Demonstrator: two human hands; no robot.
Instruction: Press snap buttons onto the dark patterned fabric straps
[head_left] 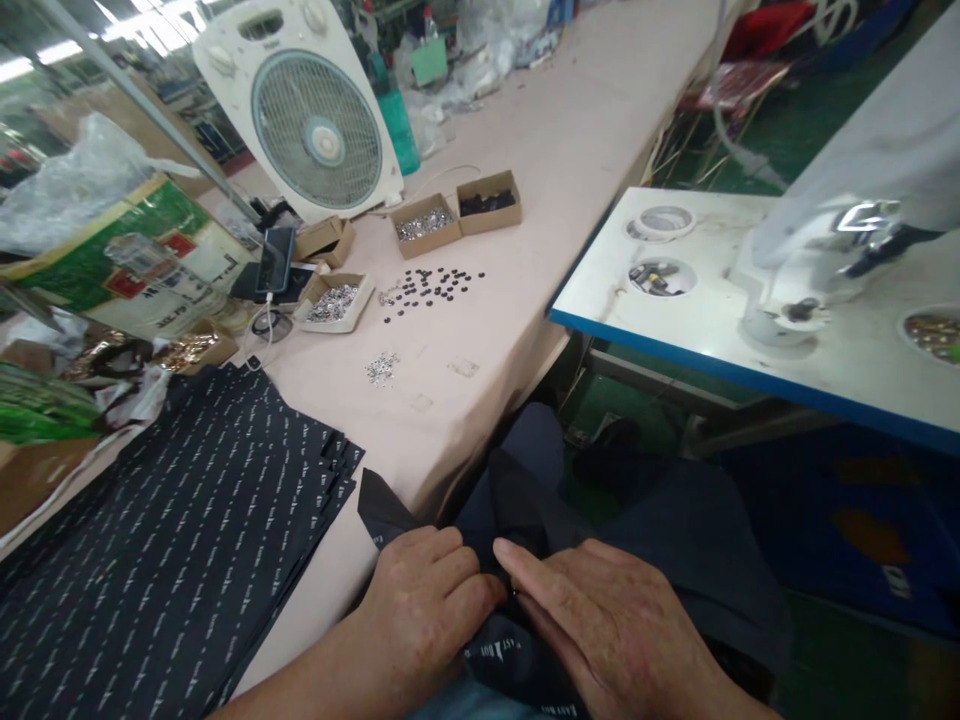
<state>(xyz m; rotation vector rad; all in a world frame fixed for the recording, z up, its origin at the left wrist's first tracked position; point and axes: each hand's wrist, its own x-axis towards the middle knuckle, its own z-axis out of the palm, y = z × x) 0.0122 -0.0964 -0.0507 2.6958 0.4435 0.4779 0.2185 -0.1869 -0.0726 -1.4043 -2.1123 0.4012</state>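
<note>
Hands (pixel 424 590) holding dark printed cloth (pixel 496 650), bunched between them, above lap (pixel 675 540).

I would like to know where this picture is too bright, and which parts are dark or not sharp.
Head view: lights at upper left wash out, and their surroundings blur; head view: darkness under the white machine table; head view: print on the cloth stack is mostly too soft to read, while left hand and right hand look fairly sharp.

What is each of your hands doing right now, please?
Left hand: closed, holding the dark white-lettered fabric.
Right hand: partly extended against the same fabric; whether it grips cannot be told.
</note>
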